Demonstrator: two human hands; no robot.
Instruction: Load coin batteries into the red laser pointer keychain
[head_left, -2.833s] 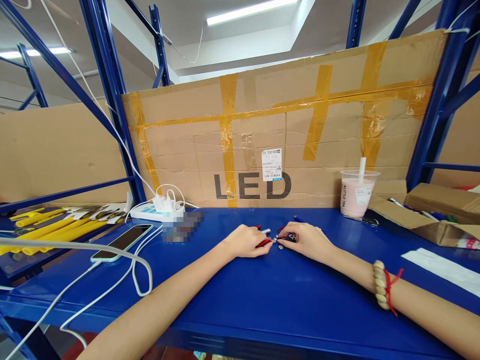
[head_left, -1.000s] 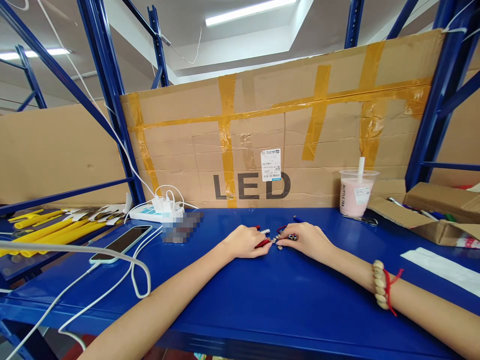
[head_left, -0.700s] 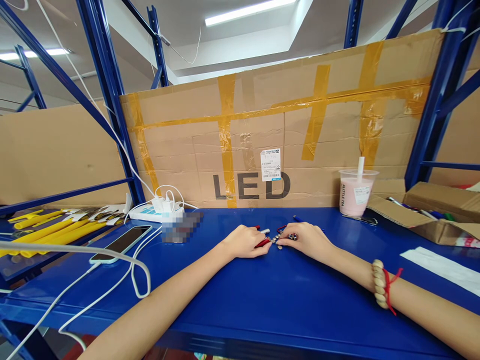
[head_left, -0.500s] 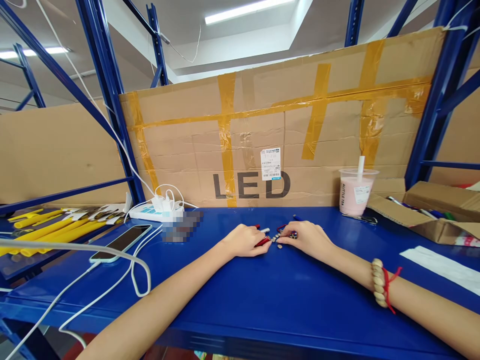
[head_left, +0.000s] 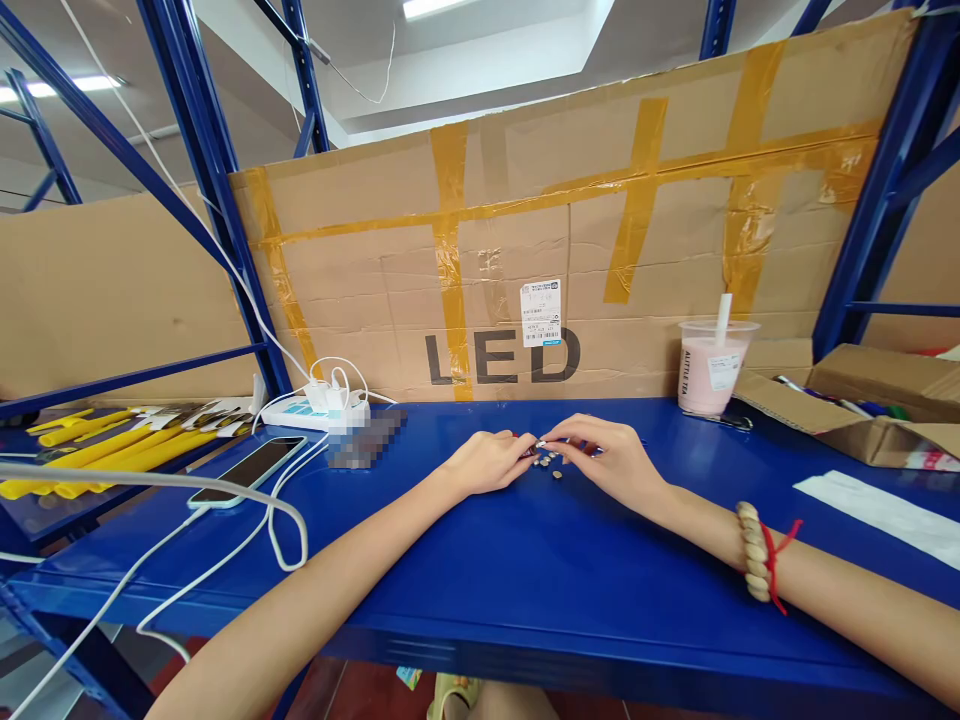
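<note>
My left hand [head_left: 491, 462] is closed around a slim red object [head_left: 532, 449], mostly hidden by the fingers. My right hand [head_left: 600, 452] meets it from the other side, its thumb and forefinger closed on a small silvery piece [head_left: 541, 443] at the end of the red object. Several small round metal discs [head_left: 556, 474], like button cells, lie on the blue tabletop [head_left: 517, 560] just below the fingertips. What lies behind the right fingers is mostly hidden.
A lidded cup of pink drink [head_left: 711, 370] and an open cardboard box [head_left: 862, 420] stand at the right, near a white paper strip [head_left: 881, 515]. On the left are a phone [head_left: 251, 468], a power strip [head_left: 319, 412] and loose white cables. Cardboard [head_left: 360, 300] walls the back.
My right hand has moved left and up from the discs to the left hand's fingertips, now with a small silvery piece. The left hand's grip covers more of the red object. The view has tipped down slightly.
</note>
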